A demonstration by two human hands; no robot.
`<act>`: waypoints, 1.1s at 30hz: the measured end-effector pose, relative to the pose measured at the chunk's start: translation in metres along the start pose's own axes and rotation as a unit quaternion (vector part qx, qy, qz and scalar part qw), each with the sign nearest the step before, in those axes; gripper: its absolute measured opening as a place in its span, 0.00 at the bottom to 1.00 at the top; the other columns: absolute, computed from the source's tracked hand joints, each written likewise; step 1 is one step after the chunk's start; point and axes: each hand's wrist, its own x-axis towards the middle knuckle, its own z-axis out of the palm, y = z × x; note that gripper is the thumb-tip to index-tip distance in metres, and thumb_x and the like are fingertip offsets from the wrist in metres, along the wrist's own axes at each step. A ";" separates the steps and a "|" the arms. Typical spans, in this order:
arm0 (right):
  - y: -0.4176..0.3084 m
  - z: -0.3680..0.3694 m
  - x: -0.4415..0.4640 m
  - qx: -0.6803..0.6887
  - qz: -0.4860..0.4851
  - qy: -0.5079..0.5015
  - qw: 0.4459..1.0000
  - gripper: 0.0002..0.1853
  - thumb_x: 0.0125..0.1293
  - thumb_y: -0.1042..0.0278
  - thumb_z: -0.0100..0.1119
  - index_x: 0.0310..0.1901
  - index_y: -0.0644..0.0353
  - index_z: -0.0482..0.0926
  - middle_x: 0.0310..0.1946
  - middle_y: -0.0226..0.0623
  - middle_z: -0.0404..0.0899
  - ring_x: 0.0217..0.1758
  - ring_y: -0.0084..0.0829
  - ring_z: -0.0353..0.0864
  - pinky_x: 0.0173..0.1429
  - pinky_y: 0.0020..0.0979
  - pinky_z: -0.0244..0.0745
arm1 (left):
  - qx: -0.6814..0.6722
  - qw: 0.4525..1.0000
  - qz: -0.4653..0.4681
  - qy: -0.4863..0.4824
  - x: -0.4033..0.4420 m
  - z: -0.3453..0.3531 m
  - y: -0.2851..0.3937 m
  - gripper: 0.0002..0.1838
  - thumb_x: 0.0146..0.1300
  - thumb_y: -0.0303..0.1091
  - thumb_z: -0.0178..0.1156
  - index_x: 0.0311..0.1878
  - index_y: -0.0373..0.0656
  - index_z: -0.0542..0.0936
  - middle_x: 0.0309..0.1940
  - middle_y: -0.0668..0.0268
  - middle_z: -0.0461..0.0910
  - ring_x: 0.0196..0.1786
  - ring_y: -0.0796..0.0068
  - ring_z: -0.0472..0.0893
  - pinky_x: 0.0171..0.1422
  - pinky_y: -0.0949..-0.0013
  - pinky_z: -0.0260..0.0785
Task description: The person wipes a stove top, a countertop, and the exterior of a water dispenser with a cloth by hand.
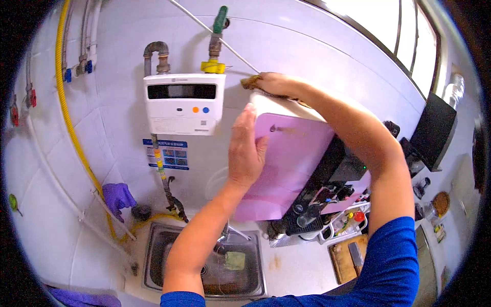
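A box-shaped appliance with a glossy pink front and a pale top is mounted on the wall in front of me. My left hand lies against its left edge, fingers stretched upward and thumb apart, holding nothing. Over the appliance's top, my right hand reaches across and grips a yellowish-brown cloth. Part of the cloth sticks out beyond the top left corner; the fingers of that hand are partly hidden.
Left of the appliance hangs a white gas meter with pipes and a green-handled valve. Below are a metal sink, a faucet, and a white rack. A cutting board lies on the counter. A yellow hose runs down the left wall.
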 end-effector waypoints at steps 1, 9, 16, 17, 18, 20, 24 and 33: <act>-0.004 0.001 -0.005 0.003 0.005 0.001 1.000 0.21 0.75 0.61 0.41 0.53 0.64 0.81 0.50 0.54 0.82 0.51 0.46 0.83 0.59 0.48 0.73 | 0.005 1.000 -0.002 -0.005 -0.001 0.000 0.000 0.32 0.71 0.37 0.57 0.74 0.36 0.60 0.71 0.45 0.64 0.72 0.44 0.66 0.75 0.51 0.59; 0.012 -0.012 -0.062 -0.130 0.024 0.016 0.991 0.19 0.76 0.62 0.45 0.54 0.66 0.79 0.47 0.54 0.83 0.51 0.45 0.84 0.57 0.47 0.74 | 0.003 1.000 0.006 -0.009 0.000 0.000 0.000 0.34 0.69 0.33 0.59 0.75 0.37 0.59 0.70 0.43 0.64 0.71 0.42 0.66 0.75 0.52 0.60; -0.018 0.005 -0.090 0.113 -0.319 0.034 0.940 0.18 0.73 0.63 0.48 0.48 0.70 0.82 0.47 0.55 0.83 0.49 0.46 0.83 0.58 0.41 0.76 | -0.017 0.999 -0.034 -0.022 -0.004 0.001 0.003 0.32 0.71 0.37 0.56 0.74 0.37 0.60 0.69 0.43 0.65 0.70 0.41 0.67 0.74 0.52 0.61; -0.020 0.010 -0.077 0.116 -0.316 0.035 0.941 0.18 0.73 0.63 0.48 0.48 0.70 0.82 0.47 0.55 0.83 0.49 0.46 0.83 0.58 0.41 0.76 | -0.006 1.000 -0.021 -0.019 -0.002 0.000 0.003 0.32 0.72 0.39 0.55 0.74 0.37 0.60 0.69 0.43 0.65 0.70 0.41 0.67 0.73 0.52 0.61; -0.024 0.008 -0.060 0.024 -0.284 0.005 0.958 0.20 0.74 0.60 0.46 0.52 0.68 0.80 0.47 0.53 0.82 0.49 0.41 0.82 0.58 0.40 0.75 | 0.005 1.000 -0.010 -0.014 0.000 -0.001 0.003 0.32 0.72 0.41 0.54 0.74 0.37 0.60 0.69 0.43 0.64 0.70 0.42 0.67 0.73 0.52 0.62; -0.024 0.005 -0.042 0.019 -0.163 -0.042 0.986 0.24 0.74 0.54 0.44 0.56 0.68 0.78 0.46 0.50 0.82 0.48 0.37 0.81 0.58 0.38 0.74 | 0.036 0.999 0.012 0.005 0.002 0.000 0.003 0.34 0.73 0.46 0.53 0.75 0.37 0.59 0.70 0.42 0.62 0.70 0.42 0.67 0.73 0.51 0.61; 0.014 -0.010 -0.064 0.038 -0.155 -0.034 0.987 0.23 0.75 0.55 0.44 0.58 0.66 0.77 0.43 0.46 0.82 0.44 0.34 0.80 0.56 0.35 0.74 | 0.068 0.998 -0.002 -0.006 -0.005 0.004 -0.003 0.41 0.73 0.54 0.52 0.76 0.34 0.54 0.71 0.40 0.58 0.70 0.41 0.64 0.74 0.49 0.59; 0.013 -0.003 -0.143 0.063 -0.323 0.029 0.944 0.30 0.78 0.46 0.43 0.71 0.59 0.67 0.67 0.48 0.71 0.71 0.39 0.68 0.77 0.38 0.58 | -0.009 0.997 -0.065 0.028 -0.005 0.004 -0.004 0.52 0.68 0.54 0.59 0.77 0.28 0.41 0.76 0.38 0.49 0.78 0.40 0.52 0.81 0.48 0.42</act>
